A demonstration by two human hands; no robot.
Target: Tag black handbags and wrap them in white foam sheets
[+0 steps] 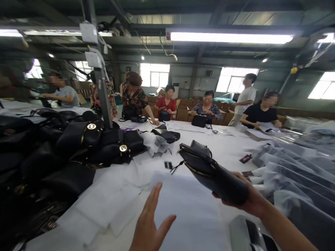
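Observation:
My right hand [246, 195] grips a black zippered handbag [210, 171], tilted, above the white table. A dark tag [168, 165] and a tassel-like zipper pull [177, 167] show at the bag's left end. Nothing is in my left hand [150, 222]; its fingers are stretched up and the thumb stands apart. Beneath my left hand and the bag lies a white sheet [190, 216], which looks like a flat wrapping bag or paper. Part of my right hand's fingers is hidden under the handbag.
Black handbags with gold emblems [79, 136] are heaped at left. Loose white sheets [110, 193] lie beside them. Bags in translucent wrapping [307, 181] line the right side. A grey-and-black tape dispenser-like object [251, 240] sits at lower right. Several people work across the table [228, 138].

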